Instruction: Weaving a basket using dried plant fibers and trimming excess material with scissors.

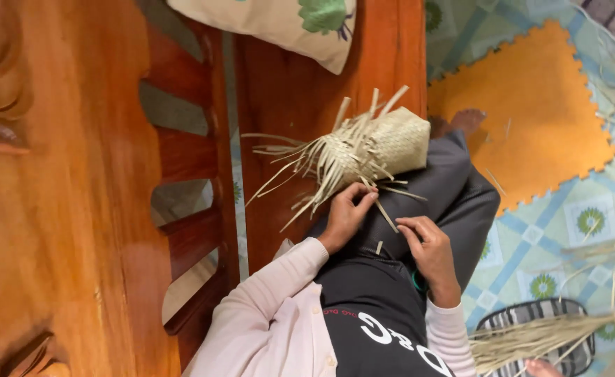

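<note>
In the head view, a half-woven straw basket point(374, 146) is rested on the lap, beside a wooden bench point(286, 91). A loose strand is pinched by the left hand point(346, 213). The right hand point(430, 251) is curled loosely on the thigh, gripping nothing. An orange mat point(524, 105) lies beyond.

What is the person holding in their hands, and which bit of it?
The left hand pinches loose strips at the unfinished edge of the woven basket. The right hand rests on the lap, seemingly holding nothing.
</note>
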